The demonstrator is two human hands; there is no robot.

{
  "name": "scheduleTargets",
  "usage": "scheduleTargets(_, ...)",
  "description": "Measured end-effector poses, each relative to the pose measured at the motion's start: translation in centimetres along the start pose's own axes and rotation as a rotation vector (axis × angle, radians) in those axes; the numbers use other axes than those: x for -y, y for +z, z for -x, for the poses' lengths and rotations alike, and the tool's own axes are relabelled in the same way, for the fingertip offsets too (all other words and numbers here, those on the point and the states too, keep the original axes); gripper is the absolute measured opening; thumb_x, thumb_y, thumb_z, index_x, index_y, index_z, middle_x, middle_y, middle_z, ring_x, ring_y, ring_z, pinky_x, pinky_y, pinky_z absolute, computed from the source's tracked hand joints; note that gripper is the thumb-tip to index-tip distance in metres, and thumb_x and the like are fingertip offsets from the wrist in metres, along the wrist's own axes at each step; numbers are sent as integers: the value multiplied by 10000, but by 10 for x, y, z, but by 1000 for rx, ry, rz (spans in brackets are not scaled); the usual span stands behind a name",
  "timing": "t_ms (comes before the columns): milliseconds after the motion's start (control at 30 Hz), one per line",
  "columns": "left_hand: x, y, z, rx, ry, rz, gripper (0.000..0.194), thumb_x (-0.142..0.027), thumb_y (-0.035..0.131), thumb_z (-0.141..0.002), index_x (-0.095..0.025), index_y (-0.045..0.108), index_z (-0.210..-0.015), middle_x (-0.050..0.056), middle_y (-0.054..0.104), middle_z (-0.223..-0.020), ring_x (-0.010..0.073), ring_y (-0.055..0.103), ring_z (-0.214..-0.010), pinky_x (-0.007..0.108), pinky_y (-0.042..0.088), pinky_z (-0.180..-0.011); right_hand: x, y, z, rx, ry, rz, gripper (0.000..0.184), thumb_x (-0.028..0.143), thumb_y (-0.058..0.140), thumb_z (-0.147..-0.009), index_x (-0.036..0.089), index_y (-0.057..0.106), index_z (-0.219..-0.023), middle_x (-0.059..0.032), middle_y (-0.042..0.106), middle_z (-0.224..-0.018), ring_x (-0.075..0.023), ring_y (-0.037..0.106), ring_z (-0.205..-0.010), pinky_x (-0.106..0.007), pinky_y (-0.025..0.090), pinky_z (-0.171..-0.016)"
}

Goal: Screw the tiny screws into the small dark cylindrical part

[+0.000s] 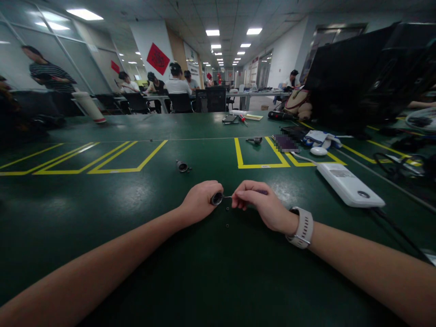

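My left hand (201, 200) is closed round a dark metal cup-shaped part (217, 198), its round open end facing me. In my closed right hand (255, 200) is a slim screwdriver (262, 191); its thin shaft points left and meets the side of the metal part. My fingers cover most of the handle, and the exact contact point is too small to make out. Below the shaft, a small ring-like piece (227, 209) and a second small ring (227, 225) lie on the table. A similar cup-shaped metal part (182, 167) rests beyond my left hand.
Another metal part with a shank (255, 141) lies inside a yellow-taped box on the green table (153, 272). To the right are a white power bank (350, 184) with a cable, a white mouse-like object (318, 151) and a cloth glove (322, 138). People sit at tables farther back.
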State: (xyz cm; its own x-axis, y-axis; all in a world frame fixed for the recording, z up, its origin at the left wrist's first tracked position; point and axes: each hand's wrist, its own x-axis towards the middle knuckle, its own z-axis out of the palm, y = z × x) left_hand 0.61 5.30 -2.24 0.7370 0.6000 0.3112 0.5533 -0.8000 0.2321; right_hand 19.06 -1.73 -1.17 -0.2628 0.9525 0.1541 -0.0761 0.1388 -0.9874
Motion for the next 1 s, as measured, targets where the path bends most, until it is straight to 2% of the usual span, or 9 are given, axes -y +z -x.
scheduleTargets(100, -2, -1, 0, -23, -26, -5, 76, -131, 531, -747, -170, 498, -691, -9, 511, -665, 137, 490, -632, 249, 358, -565, 0, 4, 2, 73, -21, -10, 139, 228, 507, -829, 165, 620, -777, -25, 634, -775, -137, 566, -721, -275, 417, -625)
scheduleTargets(200, -2, -1, 0, -39, -57, -2, 86, -133, 525, -752, -173, 491, -684, -10, 511, -666, 137, 491, -633, 248, 360, -563, -1, 4, 3, 93, -32, -66, 147, 236, 499, -843, 165, 625, -814, -31, 633, -810, -141, 573, -756, -278, 427, -641)
scheduleTargets(300, -1, 0, 0, -39, -63, 1, 96, -108, 502, -750, -177, 480, -687, -10, 512, -676, 135, 489, -630, 247, 358, -557, 1, 4, 4, 34, -74, -7, 159, 225, 486, -847, 167, 620, -784, -25, 629, -770, -137, 566, -716, -283, 426, -639)
scheduleTargets(400, 0, 0, 0, -29, -35, 4, 104, -77, 486, -734, -175, 483, -699, -1, 523, -698, 142, 500, -657, 254, 370, -581, 6, 5, 6, -43, -135, 150, 168, 211, 486, -840, 171, 619, -746, -19, 614, -735, -141, 556, -695, -299, 428, -657)
scheduleTargets(500, 1, 0, 0, -19, -5, 4, 122, -53, 473, -718, -171, 496, -707, 8, 536, -709, 148, 510, -678, 262, 379, -606, 8, 7, 7, -55, -126, 262, 167, 205, 495, -829, 177, 627, -732, -22, 613, -738, -146, 552, -702, -304, 423, -661)
scheduleTargets(567, 0, -1, 1, -16, 16, 1, 129, -47, 467, -712, -172, 500, -706, 8, 536, -701, 148, 508, -672, 262, 376, -602, 7, 6, 5, -35, -84, 202, 165, 210, 498, -822, 174, 630, -731, -24, 622, -737, -144, 553, -693, -298, 419, -646)
scheduleTargets(767, 0, 0, 2, -19, 86, 26, 135, -48, 453, -726, -166, 494, -676, 1, 505, -663, 135, 485, -632, 250, 358, -578, -3, -2, -5, 0, 154, -274, 170, 219, 493, -794, 141, 628, -725, -39, 645, -705, -125, 557, -632, -264, 403, -598)
scheduleTargets(867, 2, 0, 2, -6, 113, 23, 135, -50, 447, -735, -165, 499, -686, 2, 506, -667, 136, 484, -635, 252, 356, -582, -4, -2, -7, 4, 209, -327, 169, 216, 506, -774, 129, 636, -712, -43, 647, -677, -119, 552, -602, -254, 393, -581)
scheduleTargets(1000, 1, 0, 2, 6, 86, -6, 144, -37, 450, -714, -168, 505, -689, 3, 513, -673, 142, 493, -647, 257, 361, -588, -4, -3, -7, 5, 152, -280, 149, 197, 516, -754, 142, 639, -689, -33, 651, -666, -118, 553, -596, -253, 384, -570)
